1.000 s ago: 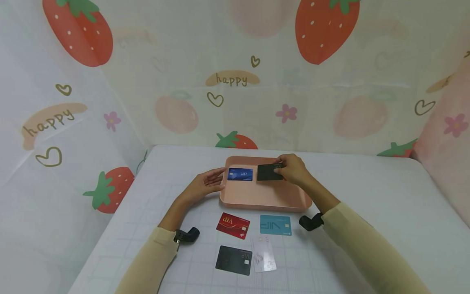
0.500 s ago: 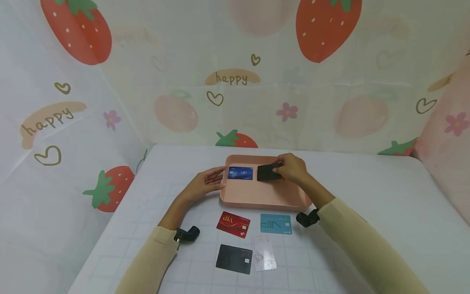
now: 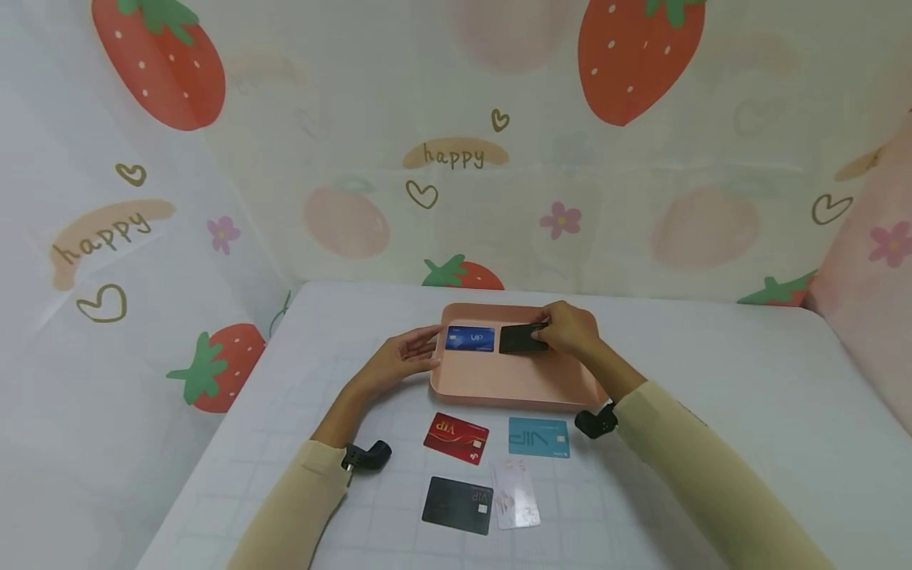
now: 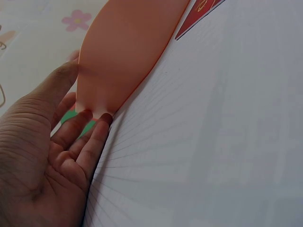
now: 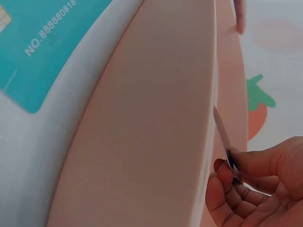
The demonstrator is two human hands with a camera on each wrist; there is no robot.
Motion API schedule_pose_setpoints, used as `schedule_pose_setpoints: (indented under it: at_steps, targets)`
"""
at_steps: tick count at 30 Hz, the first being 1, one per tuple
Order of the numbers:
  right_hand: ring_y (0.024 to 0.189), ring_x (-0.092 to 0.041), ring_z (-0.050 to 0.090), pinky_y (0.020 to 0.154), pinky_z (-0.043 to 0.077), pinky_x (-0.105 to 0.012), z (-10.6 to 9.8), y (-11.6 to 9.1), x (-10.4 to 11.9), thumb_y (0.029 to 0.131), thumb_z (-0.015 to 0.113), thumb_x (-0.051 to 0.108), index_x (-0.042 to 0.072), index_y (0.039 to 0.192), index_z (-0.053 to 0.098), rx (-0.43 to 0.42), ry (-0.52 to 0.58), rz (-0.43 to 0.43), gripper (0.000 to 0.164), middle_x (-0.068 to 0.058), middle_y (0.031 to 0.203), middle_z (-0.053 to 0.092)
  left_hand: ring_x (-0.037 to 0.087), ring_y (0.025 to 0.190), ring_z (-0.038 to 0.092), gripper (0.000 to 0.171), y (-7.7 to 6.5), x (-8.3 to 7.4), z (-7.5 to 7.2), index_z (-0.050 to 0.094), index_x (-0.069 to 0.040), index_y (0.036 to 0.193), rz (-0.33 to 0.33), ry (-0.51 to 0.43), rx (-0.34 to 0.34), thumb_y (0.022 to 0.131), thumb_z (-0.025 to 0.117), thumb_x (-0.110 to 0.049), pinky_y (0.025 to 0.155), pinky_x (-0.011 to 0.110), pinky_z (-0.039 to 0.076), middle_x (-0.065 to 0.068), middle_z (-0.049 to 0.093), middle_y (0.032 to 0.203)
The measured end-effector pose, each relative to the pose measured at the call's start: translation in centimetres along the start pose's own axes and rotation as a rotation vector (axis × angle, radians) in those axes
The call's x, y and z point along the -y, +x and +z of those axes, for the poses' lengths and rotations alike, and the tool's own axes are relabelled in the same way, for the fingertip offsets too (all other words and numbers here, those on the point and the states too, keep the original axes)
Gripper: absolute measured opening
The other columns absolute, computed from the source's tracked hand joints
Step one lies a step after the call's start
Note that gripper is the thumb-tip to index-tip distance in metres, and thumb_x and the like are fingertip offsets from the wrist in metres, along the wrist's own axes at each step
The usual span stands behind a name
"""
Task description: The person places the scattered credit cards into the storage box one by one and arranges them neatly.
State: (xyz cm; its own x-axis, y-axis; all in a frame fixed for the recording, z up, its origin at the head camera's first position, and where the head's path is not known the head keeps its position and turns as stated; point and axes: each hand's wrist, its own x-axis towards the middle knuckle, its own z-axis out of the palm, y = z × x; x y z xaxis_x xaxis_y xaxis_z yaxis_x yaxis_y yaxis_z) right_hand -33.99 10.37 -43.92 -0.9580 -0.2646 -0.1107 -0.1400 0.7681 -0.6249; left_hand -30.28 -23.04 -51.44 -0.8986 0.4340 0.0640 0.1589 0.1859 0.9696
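Observation:
Inside the pink tray (image 3: 499, 383), my right hand (image 3: 568, 329) pinches a black card (image 3: 518, 339) at its right end, between thumb and fingers. In the right wrist view, that card (image 5: 222, 130) appears nearly edge-on behind the tray's near wall. A blue VIP card (image 3: 470, 339) lies in the tray, left of the black one. My left hand (image 3: 399, 356) rests its fingertips against the tray's left end. In the left wrist view, relaxed fingers (image 4: 90, 146) touch the tray's outer wall (image 4: 118, 56).
In front of the tray lie a red VIP card (image 3: 457, 438), a light blue VIP card (image 3: 539, 438), another black VIP card (image 3: 457, 505) and a pale, whitish card (image 3: 516, 494). All are on the white table (image 3: 677, 364). A strawberry-printed backdrop (image 3: 606, 174) stands behind.
My right hand keeps its pinch on the black card, which has tipped and lowered slightly at the tray's back. My left hand stays at the tray's end. The view shifts slightly.

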Motion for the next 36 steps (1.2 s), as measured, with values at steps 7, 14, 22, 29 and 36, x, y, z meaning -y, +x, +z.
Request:
schedule_pose_setpoints:
  at_steps: [7,14,22,29,36]
  targets:
    - [0.096,-0.028,0.060,0.077,0.053,-0.035,0.3,0.6,-0.1,0.092,0.072,0.008,-0.006,0.117,0.071,-0.001,0.024,-0.014,0.029,-0.022,0.111,0.068,0.028,0.139,0.050,0.066,-0.2,0.0,0.0,0.045,-0.011,0.153,-0.010,0.020,-0.010,0.095,0.074,-0.015,0.108,0.030,0.047,0.009,0.047,0.155]
    - [0.102,-0.032,0.063,0.085,0.054,-0.042,0.6,1.0,-0.4,0.092,0.072,0.010,-0.004,0.115,0.072,-0.005,-0.016,-0.020,0.027,-0.021,0.112,0.070,0.028,0.139,0.050,0.065,-0.3,-0.4,0.2,0.044,-0.010,0.154,-0.023,0.042,-0.013,0.096,0.073,-0.015,0.111,0.036,0.045,0.009,0.047,0.155]
    - [0.103,-0.032,0.065,0.087,0.056,-0.042,0.9,1.3,-0.3,0.092,0.072,0.009,-0.006,0.115,0.072,0.006,-0.019,-0.029,0.027,-0.021,0.112,0.071,0.027,0.138,0.051,0.064,-0.2,-0.2,0.2,0.045,-0.011,0.153,-0.022,0.037,-0.015,0.095,0.073,-0.015,0.109,0.034,0.047,0.008,0.048,0.154]
    - [0.106,-0.033,0.065,0.090,0.057,-0.044,1.0,1.4,-0.3,0.093,0.070,0.009,-0.005,0.116,0.072,0.010,-0.027,-0.018,0.027,-0.021,0.115,0.070,0.028,0.138,0.051,0.064,-0.1,-0.1,0.3,0.046,-0.011,0.153,-0.029,0.017,-0.016,0.095,0.073,-0.015,0.109,0.034,0.047,0.008,0.048,0.154]
    - [0.107,-0.033,0.065,0.091,0.057,-0.044,1.0,1.4,-0.2,0.093,0.070,0.008,-0.005,0.116,0.072,0.002,-0.028,-0.016,0.027,-0.022,0.116,0.070,0.030,0.138,0.050,0.063,-0.1,-0.2,0.2,0.045,-0.009,0.153,-0.011,0.026,-0.009,0.096,0.072,-0.012,0.110,0.035,0.046,0.010,0.047,0.155]
